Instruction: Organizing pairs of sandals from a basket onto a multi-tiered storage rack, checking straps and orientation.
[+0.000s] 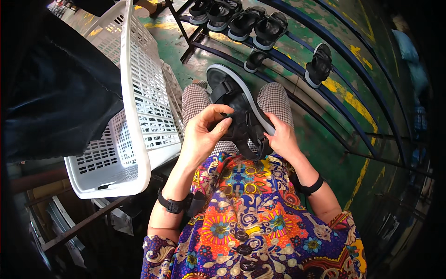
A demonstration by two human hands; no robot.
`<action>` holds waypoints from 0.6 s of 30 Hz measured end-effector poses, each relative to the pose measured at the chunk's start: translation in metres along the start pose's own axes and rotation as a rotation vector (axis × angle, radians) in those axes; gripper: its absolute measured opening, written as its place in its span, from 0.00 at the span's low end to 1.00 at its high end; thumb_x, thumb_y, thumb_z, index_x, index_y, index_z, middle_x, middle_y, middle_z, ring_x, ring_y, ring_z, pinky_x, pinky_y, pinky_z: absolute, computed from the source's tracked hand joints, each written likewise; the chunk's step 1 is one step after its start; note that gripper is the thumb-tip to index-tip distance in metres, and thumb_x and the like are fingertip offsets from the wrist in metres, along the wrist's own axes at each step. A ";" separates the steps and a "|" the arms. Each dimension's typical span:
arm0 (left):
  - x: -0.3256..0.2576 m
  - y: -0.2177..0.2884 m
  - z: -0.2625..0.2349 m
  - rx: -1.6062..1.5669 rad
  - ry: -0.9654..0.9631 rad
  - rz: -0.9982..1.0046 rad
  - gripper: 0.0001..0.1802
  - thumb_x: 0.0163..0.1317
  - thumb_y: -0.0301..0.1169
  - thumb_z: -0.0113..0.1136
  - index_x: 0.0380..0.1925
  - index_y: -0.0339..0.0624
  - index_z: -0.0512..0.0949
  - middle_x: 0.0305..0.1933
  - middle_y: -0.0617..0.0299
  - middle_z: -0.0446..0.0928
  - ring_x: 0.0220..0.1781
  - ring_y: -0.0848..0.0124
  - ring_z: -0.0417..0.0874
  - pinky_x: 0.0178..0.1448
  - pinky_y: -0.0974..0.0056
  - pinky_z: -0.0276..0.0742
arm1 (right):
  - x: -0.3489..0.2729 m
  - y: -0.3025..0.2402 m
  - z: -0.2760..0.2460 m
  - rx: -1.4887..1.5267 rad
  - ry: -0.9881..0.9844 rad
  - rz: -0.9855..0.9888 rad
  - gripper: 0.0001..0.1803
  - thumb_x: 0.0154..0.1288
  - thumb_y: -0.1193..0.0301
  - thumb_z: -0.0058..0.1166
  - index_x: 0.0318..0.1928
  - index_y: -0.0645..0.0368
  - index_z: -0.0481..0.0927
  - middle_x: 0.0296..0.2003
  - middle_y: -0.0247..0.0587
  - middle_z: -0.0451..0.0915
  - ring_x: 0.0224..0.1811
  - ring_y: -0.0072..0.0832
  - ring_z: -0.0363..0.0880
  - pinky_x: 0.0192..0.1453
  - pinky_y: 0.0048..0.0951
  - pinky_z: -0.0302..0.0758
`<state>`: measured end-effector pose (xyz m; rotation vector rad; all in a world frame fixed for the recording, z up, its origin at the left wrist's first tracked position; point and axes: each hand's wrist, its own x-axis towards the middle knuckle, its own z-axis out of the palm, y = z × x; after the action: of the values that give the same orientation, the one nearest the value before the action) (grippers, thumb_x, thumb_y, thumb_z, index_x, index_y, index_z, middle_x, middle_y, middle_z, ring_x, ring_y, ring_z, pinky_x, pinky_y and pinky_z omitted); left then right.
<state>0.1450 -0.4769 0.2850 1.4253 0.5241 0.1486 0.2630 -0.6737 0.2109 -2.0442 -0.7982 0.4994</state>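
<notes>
A black sandal (239,104) with a grey sole edge is held over my lap, its toe pointing away from me and a little left. My right hand (281,138) grips the sole's edge near the heel, thumb on the upper side. With thumb and index finger bent together, my left hand (206,132) pinches at the straps on the sandal's left side. Those fingertips cover whatever small piece of strap is between them. The heel strap (260,149) hangs toward my patterned shirt.
On my left stands a white perforated plastic basket (132,139), with black sheet material (60,93) draped over its far side. Ahead and to the right runs a dark metal rack (297,51) carrying several black sandals (271,30). One sandal (319,65) sits apart from them.
</notes>
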 end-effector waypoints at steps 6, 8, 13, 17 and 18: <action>-0.003 -0.010 0.003 -0.014 -0.060 -0.059 0.11 0.63 0.19 0.55 0.45 0.36 0.76 0.32 0.69 0.77 0.35 0.84 0.73 0.40 0.76 0.70 | -0.006 0.000 0.006 -0.073 -0.072 0.051 0.29 0.49 0.74 0.64 0.55 0.56 0.72 0.33 0.48 0.82 0.31 0.45 0.81 0.37 0.40 0.76; -0.003 -0.014 0.002 0.010 -0.044 -0.040 0.11 0.63 0.20 0.55 0.46 0.37 0.76 0.31 0.71 0.76 0.33 0.85 0.72 0.38 0.77 0.68 | -0.007 0.003 0.008 -0.103 -0.042 0.004 0.30 0.48 0.73 0.65 0.55 0.55 0.72 0.31 0.47 0.81 0.31 0.44 0.81 0.36 0.40 0.75; -0.004 -0.013 0.002 0.116 -0.041 -0.028 0.14 0.62 0.19 0.55 0.49 0.39 0.76 0.27 0.74 0.70 0.28 0.86 0.66 0.34 0.78 0.63 | -0.006 -0.004 0.005 -0.162 -0.072 0.071 0.31 0.47 0.72 0.66 0.55 0.54 0.71 0.30 0.47 0.81 0.30 0.45 0.81 0.35 0.42 0.75; -0.005 -0.009 0.001 0.195 -0.143 0.009 0.19 0.61 0.22 0.56 0.53 0.43 0.75 0.27 0.70 0.75 0.30 0.83 0.71 0.38 0.73 0.71 | -0.005 -0.010 0.005 -0.277 -0.032 -0.029 0.32 0.46 0.71 0.67 0.55 0.55 0.72 0.30 0.47 0.81 0.31 0.45 0.81 0.34 0.43 0.76; -0.004 -0.007 0.000 0.192 -0.143 0.010 0.19 0.61 0.22 0.56 0.53 0.43 0.75 0.27 0.70 0.75 0.30 0.83 0.71 0.38 0.73 0.71 | -0.004 -0.013 0.004 -0.280 -0.033 -0.028 0.32 0.46 0.71 0.67 0.55 0.55 0.72 0.30 0.47 0.81 0.31 0.45 0.81 0.34 0.43 0.76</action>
<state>0.1396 -0.4795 0.2798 1.6124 0.4217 0.0036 0.2528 -0.6689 0.2199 -2.2818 -0.9598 0.4249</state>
